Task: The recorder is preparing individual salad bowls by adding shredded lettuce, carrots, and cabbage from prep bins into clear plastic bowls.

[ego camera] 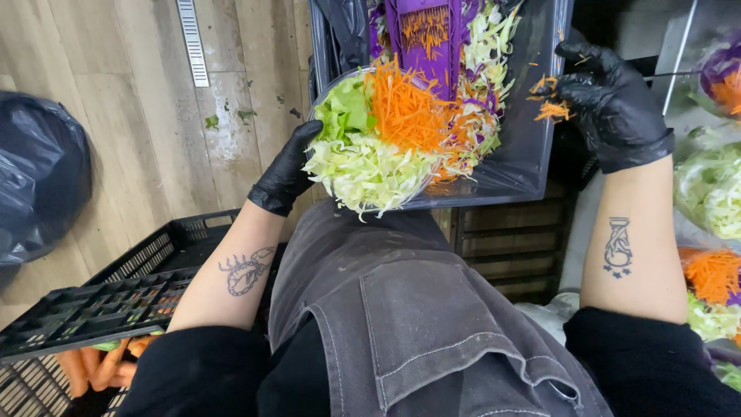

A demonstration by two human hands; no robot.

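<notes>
We steady the clear salad bowl (pixel 370 147), already heaped with shredded cabbage, lettuce and grated carrot, with our left hand (pixel 287 170) at its rim over the black tray (pixel 532 116), while our right hand (pixel 610 100) pinches further carrot shreds (pixel 552 110) between nearly closed fingers.

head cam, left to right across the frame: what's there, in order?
black bin bag → black plastic crate → left hand in a black glove → clear bowl of shredded cabbage, lettuce and carrot → right hand, gloved, pinching carrot shreds → filled salad containers at the right edge.
</notes>
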